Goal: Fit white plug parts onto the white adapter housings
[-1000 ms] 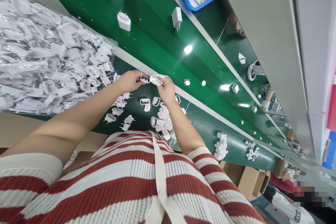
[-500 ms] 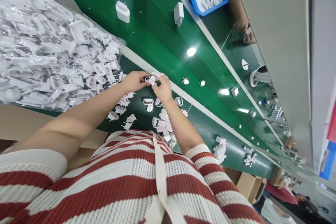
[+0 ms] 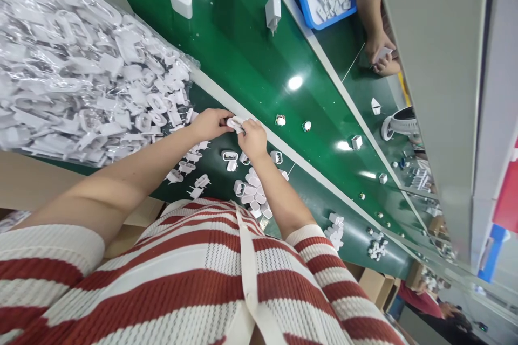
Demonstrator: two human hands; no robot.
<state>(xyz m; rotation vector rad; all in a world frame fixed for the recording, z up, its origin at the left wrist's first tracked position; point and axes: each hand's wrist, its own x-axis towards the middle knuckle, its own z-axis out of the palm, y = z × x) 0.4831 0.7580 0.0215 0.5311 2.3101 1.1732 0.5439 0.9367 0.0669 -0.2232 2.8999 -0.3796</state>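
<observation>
Between my left hand (image 3: 209, 125) and right hand (image 3: 253, 140), the white plug piece (image 3: 234, 123) is mostly covered by my grip, its joint unreadable. My right forearm (image 3: 281, 190) hides some charger housings (image 3: 254, 192) at six o'clock. The clear bag of plug parts (image 3: 81, 64), near ten, and the blue tray (image 3: 334, 21), at one, run off the edges. The small white pieces (image 3: 377, 248) at four are too tiny to identify.

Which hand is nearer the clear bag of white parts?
Left: the left hand is just right of the bag; the right hand is farther right, beyond the white piece they hold.
</observation>
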